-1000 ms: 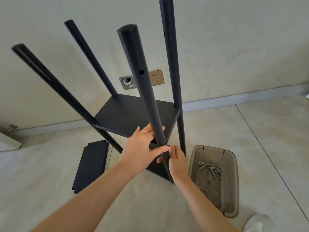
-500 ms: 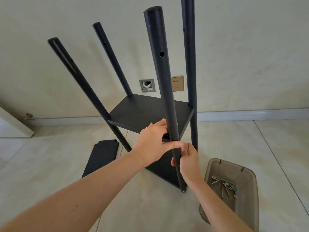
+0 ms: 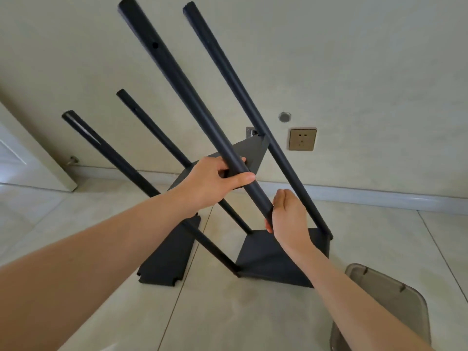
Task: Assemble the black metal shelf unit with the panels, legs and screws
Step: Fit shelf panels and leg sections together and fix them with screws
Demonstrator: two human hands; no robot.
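The black shelf unit leans to the left on the tiled floor, its several black legs pointing up and left. Two panels are fitted between the legs: a lower panel (image 3: pixel 268 264) near the floor and an upper panel (image 3: pixel 249 150) higher up. My left hand (image 3: pixel 215 182) grips the nearest leg (image 3: pixel 177 79) around its middle. Lower on the same leg, my right hand (image 3: pixel 286 216) holds it with curled fingers. A loose black panel (image 3: pixel 169 254) lies flat on the floor to the left of the unit.
A translucent grey plastic bin (image 3: pixel 387 307) sits on the floor at the lower right. The wall behind carries a gold socket (image 3: pixel 302 139) and a round fitting (image 3: pixel 285 117). A white door (image 3: pixel 22 158) stands at the left.
The shelf unit has tipped from nearly upright to a strong lean toward the left. Both hands stayed on the near leg and the view swung, pushing the bin toward the lower right corner.
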